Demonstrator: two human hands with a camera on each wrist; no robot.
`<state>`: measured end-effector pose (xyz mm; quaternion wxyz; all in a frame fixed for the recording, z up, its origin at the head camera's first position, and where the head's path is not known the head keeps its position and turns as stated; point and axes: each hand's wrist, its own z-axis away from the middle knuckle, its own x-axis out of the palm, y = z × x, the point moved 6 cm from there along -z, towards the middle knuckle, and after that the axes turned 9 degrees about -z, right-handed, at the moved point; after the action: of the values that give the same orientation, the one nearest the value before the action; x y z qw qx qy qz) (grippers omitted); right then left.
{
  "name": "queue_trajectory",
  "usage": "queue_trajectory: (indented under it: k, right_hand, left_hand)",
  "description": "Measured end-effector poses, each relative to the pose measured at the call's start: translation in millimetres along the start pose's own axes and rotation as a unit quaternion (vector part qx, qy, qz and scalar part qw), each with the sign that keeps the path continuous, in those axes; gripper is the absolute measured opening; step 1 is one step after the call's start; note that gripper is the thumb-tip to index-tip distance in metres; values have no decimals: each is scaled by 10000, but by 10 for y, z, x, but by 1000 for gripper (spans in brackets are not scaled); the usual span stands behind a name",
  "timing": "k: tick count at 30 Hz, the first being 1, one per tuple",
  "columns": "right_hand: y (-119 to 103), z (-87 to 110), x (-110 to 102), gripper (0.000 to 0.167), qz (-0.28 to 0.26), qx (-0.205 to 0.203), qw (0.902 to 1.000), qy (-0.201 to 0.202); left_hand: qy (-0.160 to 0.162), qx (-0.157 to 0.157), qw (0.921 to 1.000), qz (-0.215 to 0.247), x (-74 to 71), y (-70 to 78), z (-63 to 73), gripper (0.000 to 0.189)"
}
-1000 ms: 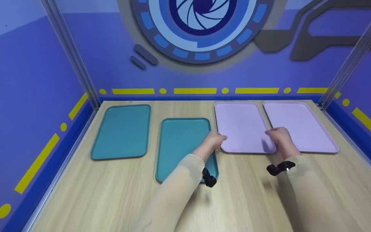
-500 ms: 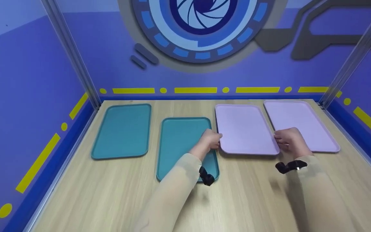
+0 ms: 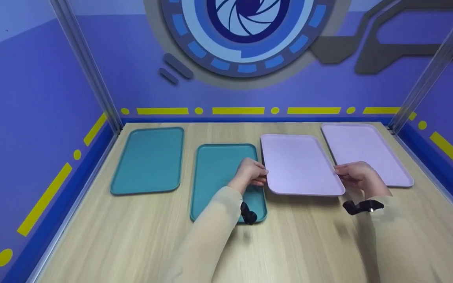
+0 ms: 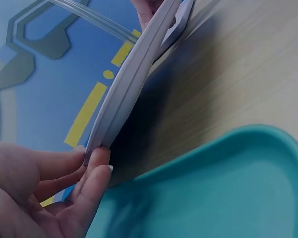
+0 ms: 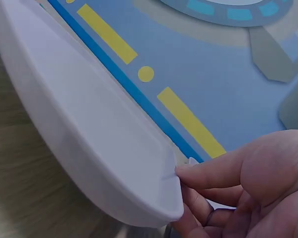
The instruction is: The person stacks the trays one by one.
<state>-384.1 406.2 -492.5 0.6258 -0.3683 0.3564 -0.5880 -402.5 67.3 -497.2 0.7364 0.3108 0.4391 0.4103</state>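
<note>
Between my two hands is a light purple tray (image 3: 301, 165), raised off the wooden table with a shadow under its near edge. My left hand (image 3: 249, 171) pinches its left rim, thumb on top and fingers beneath, as the left wrist view shows at the tray's edge (image 4: 124, 89). On the opposite rim, my right hand (image 3: 358, 175) pinches with the thumb over the lip; in the right wrist view the fingers (image 5: 198, 203) curl under the tray (image 5: 99, 124). A teal tray (image 3: 218, 181) lies flat beneath my left hand and forearm, partly covered by them.
A second teal tray (image 3: 150, 161) lies at the back left of the table (image 3: 132, 239). Another light purple tray (image 3: 368, 149) rests at the back right, partly behind my right hand. Blue-purple panels (image 3: 226, 94) enclose the table at the back and both sides.
Both hands have lifted the inner light purple tray off the table and drawn it slightly nearer. My right hand has shifted right and now grips its rim. The other trays stay put.
</note>
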Motion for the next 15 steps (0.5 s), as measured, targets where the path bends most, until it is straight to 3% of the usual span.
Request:
queue_trajectory:
  k: [7, 15]
  right_hand:
    - [8, 18, 47, 18, -147, -263, 9995, -34]
    - [-57, 148, 202, 18, -170, -574, 9980, 185]
  left_hand:
    - [184, -62, 9996, -185, -23, -53, -8, 16]
    - [380, 282, 9988, 134, -183, -60, 111, 21]
